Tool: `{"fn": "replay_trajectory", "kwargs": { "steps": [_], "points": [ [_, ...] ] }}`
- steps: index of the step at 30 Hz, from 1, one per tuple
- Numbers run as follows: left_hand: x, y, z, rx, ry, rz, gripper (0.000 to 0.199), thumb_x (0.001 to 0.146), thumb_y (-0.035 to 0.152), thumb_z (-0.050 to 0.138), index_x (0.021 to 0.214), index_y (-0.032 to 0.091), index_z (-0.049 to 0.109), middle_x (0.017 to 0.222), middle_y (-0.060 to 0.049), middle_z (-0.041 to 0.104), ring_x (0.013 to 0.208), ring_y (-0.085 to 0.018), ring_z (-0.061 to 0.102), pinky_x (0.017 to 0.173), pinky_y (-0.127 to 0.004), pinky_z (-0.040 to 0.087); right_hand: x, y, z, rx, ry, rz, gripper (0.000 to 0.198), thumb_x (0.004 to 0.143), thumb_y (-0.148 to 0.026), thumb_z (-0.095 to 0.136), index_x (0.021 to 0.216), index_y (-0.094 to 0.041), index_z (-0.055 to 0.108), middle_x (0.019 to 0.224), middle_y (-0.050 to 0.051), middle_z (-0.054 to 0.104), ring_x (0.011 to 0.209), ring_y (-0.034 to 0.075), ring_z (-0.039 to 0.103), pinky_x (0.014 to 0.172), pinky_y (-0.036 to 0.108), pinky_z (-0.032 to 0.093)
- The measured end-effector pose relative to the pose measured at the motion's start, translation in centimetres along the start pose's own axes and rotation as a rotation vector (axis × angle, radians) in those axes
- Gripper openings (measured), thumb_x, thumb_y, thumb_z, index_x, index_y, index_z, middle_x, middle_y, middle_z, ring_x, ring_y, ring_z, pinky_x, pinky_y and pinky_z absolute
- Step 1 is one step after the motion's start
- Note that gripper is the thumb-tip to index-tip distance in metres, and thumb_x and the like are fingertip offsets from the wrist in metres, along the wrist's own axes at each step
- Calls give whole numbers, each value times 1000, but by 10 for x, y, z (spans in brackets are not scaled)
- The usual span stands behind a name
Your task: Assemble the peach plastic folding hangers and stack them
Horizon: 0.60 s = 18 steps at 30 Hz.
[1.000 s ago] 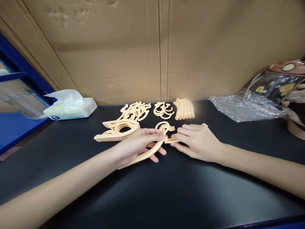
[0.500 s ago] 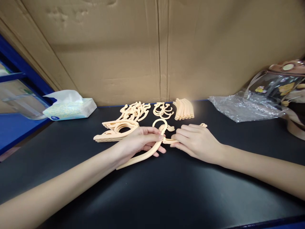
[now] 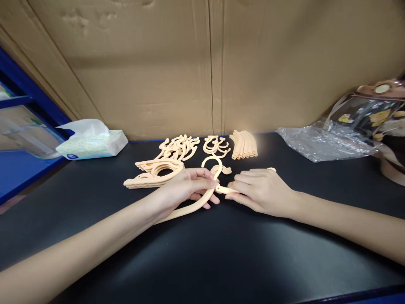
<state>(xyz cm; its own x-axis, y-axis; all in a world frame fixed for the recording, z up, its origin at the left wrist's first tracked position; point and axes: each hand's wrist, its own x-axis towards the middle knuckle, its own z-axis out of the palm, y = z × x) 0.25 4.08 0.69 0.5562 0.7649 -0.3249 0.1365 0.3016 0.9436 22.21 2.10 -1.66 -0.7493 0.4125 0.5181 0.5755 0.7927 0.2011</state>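
Observation:
My left hand [image 3: 193, 185] pinches a peach-coloured plastic hanger part [image 3: 190, 209], a curved arm with a round hook at its top, between thumb and fingers. My right hand [image 3: 259, 190] is wrapped round a second small curved hanger piece [image 3: 225, 190], whose near end meets the hook's base by my left thumb. Whether the two are joined there I cannot tell. Most of that piece is hidden in my fist; its far tip shows above the knuckles. Behind my fingers a short loose piece [image 3: 226, 170] lies on the table.
A stack of folded hangers [image 3: 145, 180] lies left of my left hand. Farther back are a pile of curved pieces [image 3: 179, 147], some hooks [image 3: 217, 147] and a row of tubes [image 3: 244, 145]. Tissues [image 3: 91, 145] stand left; clear plastic wrap [image 3: 322, 141] and a bag [image 3: 363, 112] lie right.
My right hand has turned slightly, and the piece in it now slopes down to the right from the hook's base. My left hand has stayed almost still.

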Motion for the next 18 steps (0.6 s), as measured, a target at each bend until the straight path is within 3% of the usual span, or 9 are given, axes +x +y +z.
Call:
{"fn": "replay_trajectory", "kwargs": {
  "steps": [10, 18],
  "points": [
    [1, -2, -2, -14, -26, 11, 8, 81, 20, 67, 81, 14, 62, 76, -2, 67, 74, -16, 70, 61, -19, 56, -2, -1, 0, -25, -35, 9, 40, 99, -33, 37, 73, -16, 63, 61, -1, 60, 52, 11, 52, 54, 27, 32],
    [4, -3, -1, 78, -9, 16, 21, 79, 33, 70, 84, 12, 66, 78, -6, 72, 65, -15, 69, 58, -21, 54, -3, -1, 1, -39, -51, 30, 41, 99, -34, 38, 69, -16, 60, 57, -1, 60, 49, 10, 53, 49, 28, 25]
  ]
}}
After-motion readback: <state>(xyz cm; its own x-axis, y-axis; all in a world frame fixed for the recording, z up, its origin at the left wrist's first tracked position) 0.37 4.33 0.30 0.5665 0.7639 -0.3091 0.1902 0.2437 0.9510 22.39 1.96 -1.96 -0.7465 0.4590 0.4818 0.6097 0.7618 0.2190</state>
